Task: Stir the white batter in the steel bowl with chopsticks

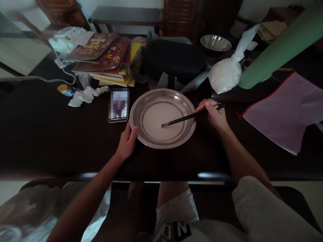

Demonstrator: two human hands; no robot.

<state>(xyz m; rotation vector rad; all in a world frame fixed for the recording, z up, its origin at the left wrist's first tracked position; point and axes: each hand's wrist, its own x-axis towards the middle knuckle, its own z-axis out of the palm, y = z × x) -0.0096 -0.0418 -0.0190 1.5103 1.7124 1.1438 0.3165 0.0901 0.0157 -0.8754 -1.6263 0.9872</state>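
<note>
A round metal plate [141, 106] sits on the dark table [50, 134] in front of me, with a pale whitish liquid covering its flat bottom. My left hand [127, 143] grips the plate's near left rim. My right hand [214, 114] holds a pair of dark chopsticks [186, 117] by their far end. Their tips rest in the liquid near the middle of the plate.
A phone [118, 107] lies just left of the plate. Behind it are stacked books [106, 57], crumpled tissue [84, 95] and a small jar [64, 89]. A white tied bag [227, 72], metal bowl [215, 43], green roll [277, 47] and pink folder [285, 111] lie to the right.
</note>
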